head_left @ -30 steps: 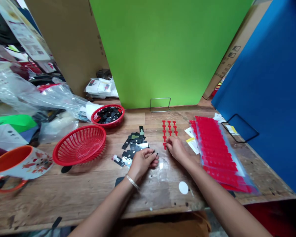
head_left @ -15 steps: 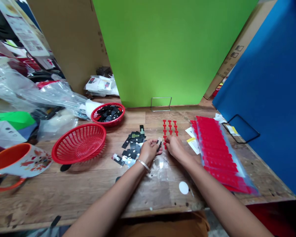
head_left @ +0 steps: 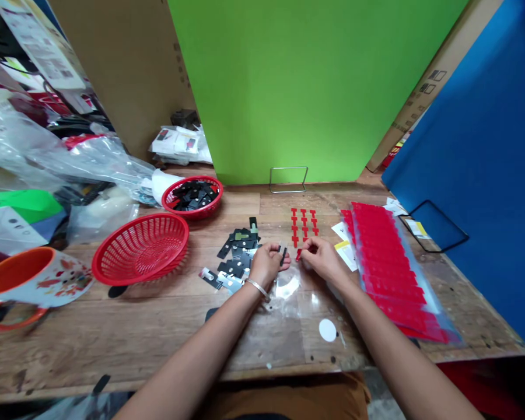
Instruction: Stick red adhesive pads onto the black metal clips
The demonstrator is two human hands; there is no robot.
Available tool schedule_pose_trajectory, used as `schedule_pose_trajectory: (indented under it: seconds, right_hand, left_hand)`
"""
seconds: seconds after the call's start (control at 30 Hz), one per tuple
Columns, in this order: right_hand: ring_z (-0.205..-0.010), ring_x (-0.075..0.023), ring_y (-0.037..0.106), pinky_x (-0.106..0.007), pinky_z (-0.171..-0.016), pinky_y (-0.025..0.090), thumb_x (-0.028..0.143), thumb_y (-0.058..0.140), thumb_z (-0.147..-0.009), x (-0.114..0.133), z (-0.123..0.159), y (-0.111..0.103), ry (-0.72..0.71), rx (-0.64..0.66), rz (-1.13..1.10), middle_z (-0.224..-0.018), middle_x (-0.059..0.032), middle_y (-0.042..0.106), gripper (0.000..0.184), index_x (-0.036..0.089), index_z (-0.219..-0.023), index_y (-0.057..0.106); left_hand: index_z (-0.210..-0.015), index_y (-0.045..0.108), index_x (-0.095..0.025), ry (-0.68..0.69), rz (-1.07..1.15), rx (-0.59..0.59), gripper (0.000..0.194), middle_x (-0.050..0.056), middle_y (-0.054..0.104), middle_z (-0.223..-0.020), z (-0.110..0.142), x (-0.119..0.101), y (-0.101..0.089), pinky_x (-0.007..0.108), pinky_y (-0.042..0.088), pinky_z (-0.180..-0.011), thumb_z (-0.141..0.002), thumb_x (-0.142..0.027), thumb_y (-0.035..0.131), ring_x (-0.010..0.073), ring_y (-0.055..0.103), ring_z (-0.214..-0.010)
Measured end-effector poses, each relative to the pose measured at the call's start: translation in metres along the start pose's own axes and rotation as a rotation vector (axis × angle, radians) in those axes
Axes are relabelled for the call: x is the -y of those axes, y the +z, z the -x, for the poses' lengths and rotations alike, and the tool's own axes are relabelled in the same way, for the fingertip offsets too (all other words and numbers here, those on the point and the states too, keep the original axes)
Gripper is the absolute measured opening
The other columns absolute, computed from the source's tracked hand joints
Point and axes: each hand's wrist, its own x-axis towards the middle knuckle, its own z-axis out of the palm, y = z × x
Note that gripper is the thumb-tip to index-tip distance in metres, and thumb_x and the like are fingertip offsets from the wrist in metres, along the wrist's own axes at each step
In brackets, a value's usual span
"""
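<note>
My left hand (head_left: 268,263) is closed on a small black strip (head_left: 283,255), just right of a loose pile of black flat pieces (head_left: 237,256). Some pieces in that pile have silvery or clear parts. In the fingertips of my right hand (head_left: 321,256) is a small red T-shaped piece (head_left: 298,254). Just beyond that hand, more red T-shaped pieces (head_left: 304,221) lie in three short columns on the wooden table. A clear plastic film (head_left: 287,286) lies on the tabletop below my hands.
Red baskets stand at left, one holding black pieces (head_left: 195,197), a nearer one (head_left: 140,248) beside an orange-and-white mug (head_left: 39,277). Bagged red sheets (head_left: 389,268) lie at right. Green (head_left: 310,87) and blue boards (head_left: 472,163) stand behind. A white disc (head_left: 328,330) lies near the front edge.
My right hand has drawn slightly back from the red columns, and a red T-shaped piece now shows in its fingertips. My left hand keeps its black strip. The view has shifted slightly.
</note>
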Motion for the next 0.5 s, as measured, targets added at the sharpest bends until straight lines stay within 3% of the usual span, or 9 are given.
schedule_pose_trajectory:
  seconds: [0.17, 0.3, 0.5]
  right_hand:
    - [-0.055, -0.0113, 0.05, -0.022, -0.052, 0.04, 0.026, 0.055, -0.068, -0.001, 0.01, -0.005, 0.083, -0.057, -0.225, -0.062, 0.0025, 0.053, 0.01, 0.018, -0.071, 0.05]
    - [-0.058, -0.0113, 0.052, -0.022, -0.054, 0.041, 0.024, 0.063, -0.065, 0.017, 0.033, 0.0, 0.163, -0.04, -0.508, -0.064, 0.003, 0.055, 0.014, 0.019, -0.069, 0.05]
    - [-0.058, -0.0116, 0.055, -0.023, -0.055, 0.044, 0.021, 0.063, -0.067, 0.04, 0.064, 0.009, 0.162, -0.093, -0.542, -0.066, 0.0033, 0.057, 0.012, 0.02, -0.071, 0.052]
  left_hand:
    - [-0.081, 0.052, -0.01, -0.013, 0.022, 0.043, 0.016, 0.004, 0.064, -0.065, 0.009, -0.008, 0.001, 0.021, 0.053, -0.055, -0.071, 0.0, 0.06, 0.011, 0.063, -0.055]
    - [-0.086, 0.055, -0.009, -0.062, 0.084, 0.127, 0.025, 0.007, 0.066, -0.073, 0.034, -0.014, 0.001, 0.023, 0.054, -0.061, -0.068, 0.007, 0.057, 0.0124, 0.065, -0.061]
    - [-0.093, 0.055, -0.01, -0.155, 0.167, 0.166, 0.031, 0.006, 0.066, -0.074, 0.068, -0.012, -0.005, 0.024, 0.055, -0.063, -0.066, 0.005, 0.06, 0.0142, 0.066, -0.062]
